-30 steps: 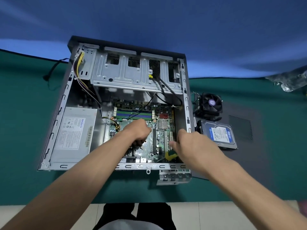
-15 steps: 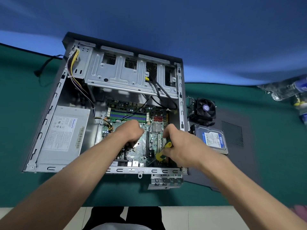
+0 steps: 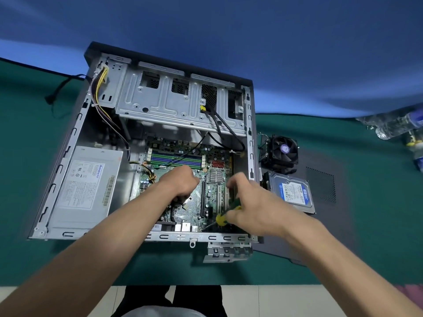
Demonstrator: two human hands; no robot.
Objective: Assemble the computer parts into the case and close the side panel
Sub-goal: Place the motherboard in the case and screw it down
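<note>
Case [image 3: 250, 124] holds motherboard [image 3: 196, 202], power supply [image 3: 84, 186], both hands [image 3: 180, 181]

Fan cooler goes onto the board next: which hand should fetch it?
Probably the right hand: the cooler sits outside the case on its side. But it holds the screwdriver. The left hand rests on the motherboard.

Green motherboard [image 3: 194, 197]; silver-grey case [image 3: 75, 138]; yellow-and-green screwdriver [image 3: 225, 216]; blue-labelled hard drive [image 3: 294, 191], black cooler [image 3: 281, 152] on right; dark green table [image 3: 27, 133]; blue backdrop [image 3: 229, 30] far.
</note>
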